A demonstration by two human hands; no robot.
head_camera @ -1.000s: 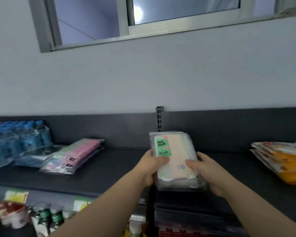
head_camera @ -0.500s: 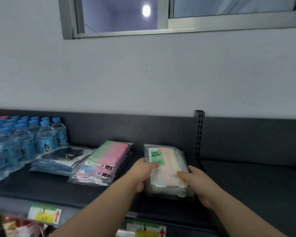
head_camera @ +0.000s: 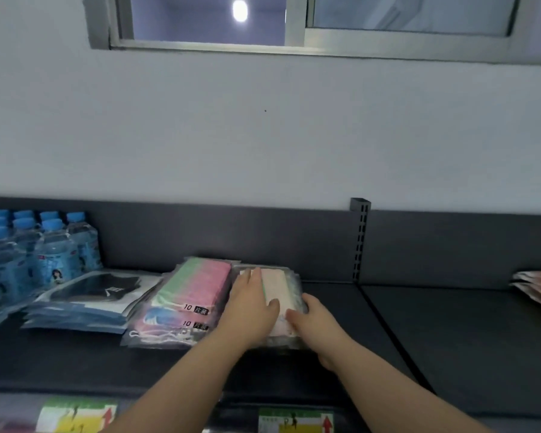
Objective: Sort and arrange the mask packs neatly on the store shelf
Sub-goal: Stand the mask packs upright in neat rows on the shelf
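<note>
Dark store shelf (head_camera: 75, 364) bears our clear-wrapped peach mask pack (head_camera: 275, 285), long axis front-to-back, just right of the pink-and-green mask packs (head_camera: 197, 285); our left hand (head_camera: 250, 307) presses flat on top, our right hand (head_camera: 316, 323) grips its near-right edge.

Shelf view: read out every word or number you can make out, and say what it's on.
"10 片装": pink-and-green mask pack, front edge.
"10 片装": same print on the pack beneath it.
Water bottles: labels blurred.
Shelf tags: blurred, red arrows only.
Peach mask pack: nothing readable, left hand lies over it.
</note>
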